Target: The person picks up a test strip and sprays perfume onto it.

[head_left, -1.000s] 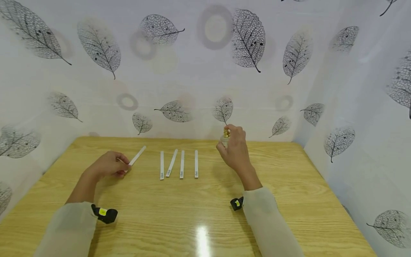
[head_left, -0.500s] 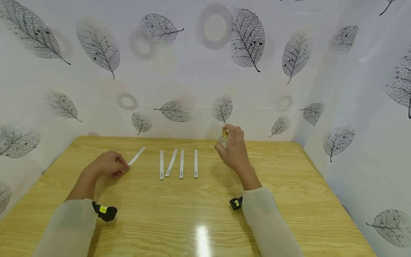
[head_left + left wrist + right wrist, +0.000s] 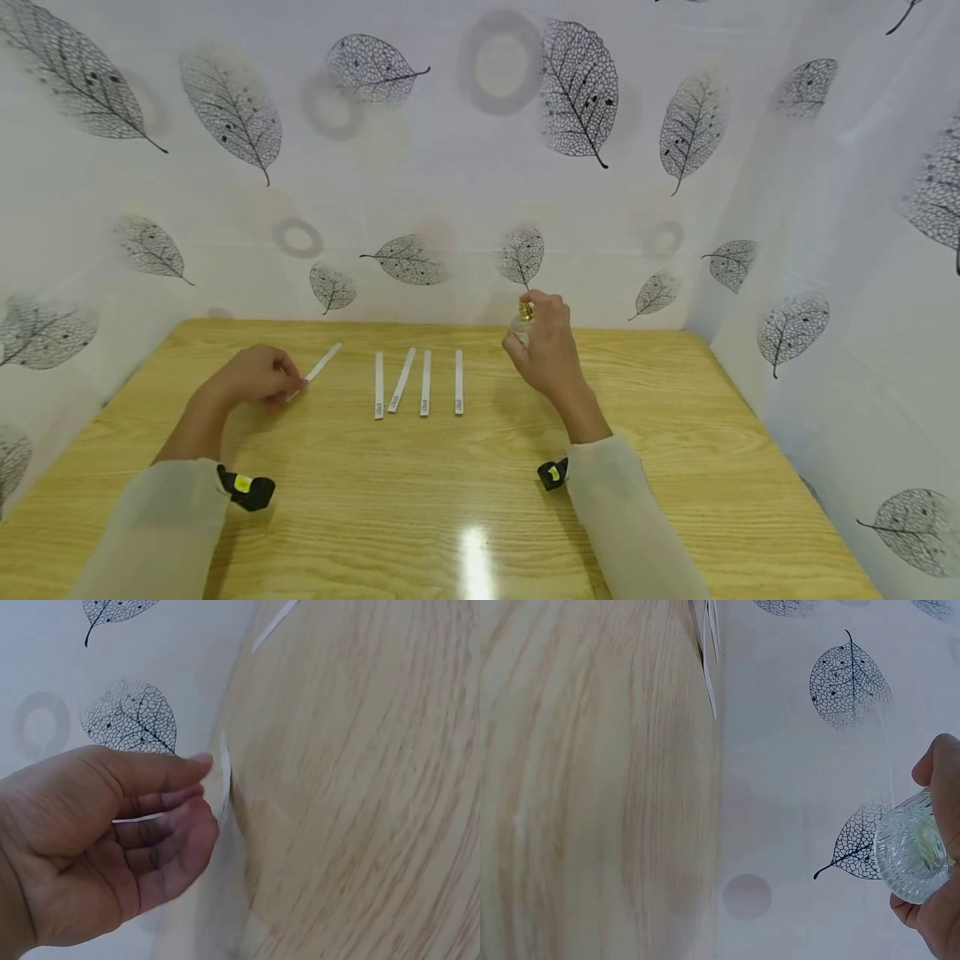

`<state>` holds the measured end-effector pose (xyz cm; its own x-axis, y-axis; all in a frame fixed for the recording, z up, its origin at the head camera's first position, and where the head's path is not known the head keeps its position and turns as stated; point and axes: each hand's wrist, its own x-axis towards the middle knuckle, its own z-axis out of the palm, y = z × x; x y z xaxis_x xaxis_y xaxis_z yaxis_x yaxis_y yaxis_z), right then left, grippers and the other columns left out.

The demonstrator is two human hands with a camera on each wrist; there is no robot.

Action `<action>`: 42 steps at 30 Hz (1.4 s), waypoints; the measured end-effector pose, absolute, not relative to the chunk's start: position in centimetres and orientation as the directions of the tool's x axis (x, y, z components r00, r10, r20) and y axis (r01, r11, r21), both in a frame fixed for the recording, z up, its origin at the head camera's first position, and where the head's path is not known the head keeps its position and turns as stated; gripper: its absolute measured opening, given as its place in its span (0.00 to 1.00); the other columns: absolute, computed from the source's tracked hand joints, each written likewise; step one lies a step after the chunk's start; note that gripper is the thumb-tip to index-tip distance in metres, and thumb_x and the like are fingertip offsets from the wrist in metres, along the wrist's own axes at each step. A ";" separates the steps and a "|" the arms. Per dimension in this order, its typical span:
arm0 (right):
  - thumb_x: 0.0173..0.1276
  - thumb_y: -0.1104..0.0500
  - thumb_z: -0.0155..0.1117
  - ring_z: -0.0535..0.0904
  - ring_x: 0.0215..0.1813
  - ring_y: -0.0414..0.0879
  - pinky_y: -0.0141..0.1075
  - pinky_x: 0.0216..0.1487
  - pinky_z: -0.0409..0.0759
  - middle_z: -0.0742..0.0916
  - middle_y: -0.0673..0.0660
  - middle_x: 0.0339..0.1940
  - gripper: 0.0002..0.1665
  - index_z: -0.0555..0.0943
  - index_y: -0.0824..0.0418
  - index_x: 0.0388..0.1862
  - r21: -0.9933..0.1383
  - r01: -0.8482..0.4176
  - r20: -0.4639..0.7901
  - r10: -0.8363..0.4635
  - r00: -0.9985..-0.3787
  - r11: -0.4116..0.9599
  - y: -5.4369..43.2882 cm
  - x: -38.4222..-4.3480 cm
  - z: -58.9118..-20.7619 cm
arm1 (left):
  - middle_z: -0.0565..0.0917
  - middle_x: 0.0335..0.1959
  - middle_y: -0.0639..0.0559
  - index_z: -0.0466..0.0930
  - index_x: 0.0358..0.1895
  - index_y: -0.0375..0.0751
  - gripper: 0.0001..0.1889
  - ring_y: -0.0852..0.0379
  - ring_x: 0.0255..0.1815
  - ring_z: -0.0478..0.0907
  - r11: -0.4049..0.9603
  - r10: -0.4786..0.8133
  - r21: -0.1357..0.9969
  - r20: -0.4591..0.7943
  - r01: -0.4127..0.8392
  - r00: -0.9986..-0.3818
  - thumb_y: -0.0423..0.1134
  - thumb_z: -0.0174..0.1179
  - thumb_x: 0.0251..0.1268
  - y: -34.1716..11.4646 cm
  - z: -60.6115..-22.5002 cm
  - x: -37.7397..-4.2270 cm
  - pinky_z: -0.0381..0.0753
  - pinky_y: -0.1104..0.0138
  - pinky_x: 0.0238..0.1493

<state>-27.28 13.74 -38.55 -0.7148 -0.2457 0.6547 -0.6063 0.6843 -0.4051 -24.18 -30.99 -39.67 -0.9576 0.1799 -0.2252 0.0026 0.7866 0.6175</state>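
At the table's left side my left hand (image 3: 258, 375) has its fingers curled at the near end of a white paper test strip (image 3: 325, 362). The strip slants away to the upper right in the head view. In the left wrist view, a white edge shows between the curled fingers; how they pinch it is partly hidden. My right hand (image 3: 550, 346) grips a small perfume bottle (image 3: 521, 327) of ribbed clear glass, its index finger on the gold spray top (image 3: 527, 310). The bottle's base (image 3: 911, 855) faces the right wrist camera.
Several more white strips (image 3: 425, 383) with small print at their near ends lie between the hands, one of them tilted. The wood-patterned table (image 3: 390, 508) meets a leaf-print curtain (image 3: 450, 167) at the back and sides.
My left hand has shifted very slightly at the strip, its fingers still curled. The right hand with the perfume bottle has moved slightly left and then stays almost still. The other strips have not moved.
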 end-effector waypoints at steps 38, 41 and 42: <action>0.67 0.64 0.65 0.67 0.43 0.58 0.44 0.31 0.74 0.71 0.66 0.45 0.33 0.60 0.61 0.65 -0.363 -0.610 0.650 -0.278 -0.708 0.704 13.3 -27.3 -38.6 | 0.77 0.18 0.52 0.80 0.27 0.40 0.14 0.57 0.19 0.75 0.720 0.486 0.658 -0.251 0.221 -0.837 0.43 0.68 0.68 -23.7 -40.6 -24.3 0.79 0.64 0.26; 0.66 0.65 0.65 0.67 0.42 0.57 0.43 0.31 0.74 0.71 0.66 0.44 0.33 0.61 0.61 0.65 -0.360 -0.612 0.654 -0.277 -0.704 0.704 13.4 -27.2 -38.6 | 0.74 0.16 0.54 0.78 0.24 0.41 0.16 0.58 0.18 0.74 0.714 0.502 0.661 -0.253 0.231 -0.827 0.44 0.68 0.69 -23.5 -40.7 -24.3 0.77 0.65 0.24; 0.66 0.65 0.65 0.67 0.42 0.57 0.43 0.31 0.74 0.71 0.66 0.44 0.33 0.61 0.61 0.65 -0.359 -0.613 0.655 -0.278 -0.703 0.704 13.4 -27.2 -38.6 | 0.73 0.15 0.54 0.76 0.23 0.41 0.18 0.58 0.17 0.72 0.712 0.503 0.665 -0.257 0.227 -0.825 0.44 0.68 0.69 -23.4 -40.7 -24.3 0.76 0.65 0.24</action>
